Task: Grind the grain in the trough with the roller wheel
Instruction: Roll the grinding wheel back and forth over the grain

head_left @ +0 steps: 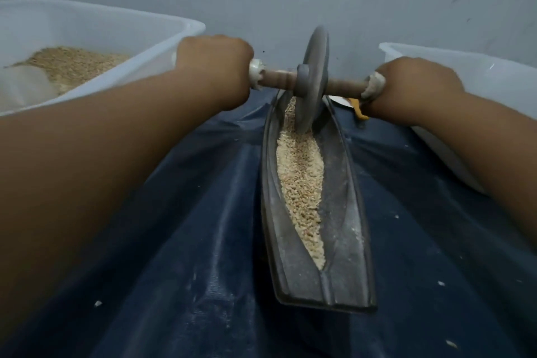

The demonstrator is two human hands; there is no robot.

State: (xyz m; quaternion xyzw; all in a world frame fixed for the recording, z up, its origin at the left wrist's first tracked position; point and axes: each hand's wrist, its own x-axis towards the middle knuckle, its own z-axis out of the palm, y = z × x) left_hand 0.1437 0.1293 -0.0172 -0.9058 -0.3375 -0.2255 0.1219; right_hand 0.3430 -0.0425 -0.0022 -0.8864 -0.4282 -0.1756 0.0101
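Observation:
A long, boat-shaped metal trough [345, 241] lies on a dark blue sheet, running away from me. Pale crushed grain [300, 183] fills its central groove. A grey metal roller wheel [315, 78] stands upright in the groove at the trough's far end, on a wooden axle [276, 80] that crosses it. My left hand [213, 70] grips the axle's left end, which is wrapped in white. My right hand [415, 84] grips the right end, also wrapped in white. Both arms are stretched forward.
A white plastic tub [122, 67] holding a heap of grain stands at the left. Another white tub [470, 78] stands at the right, its contents hidden. A yellow object [359, 112] peeks out under my right hand. A grey wall is close behind. White specks dot the blue sheet [189, 241].

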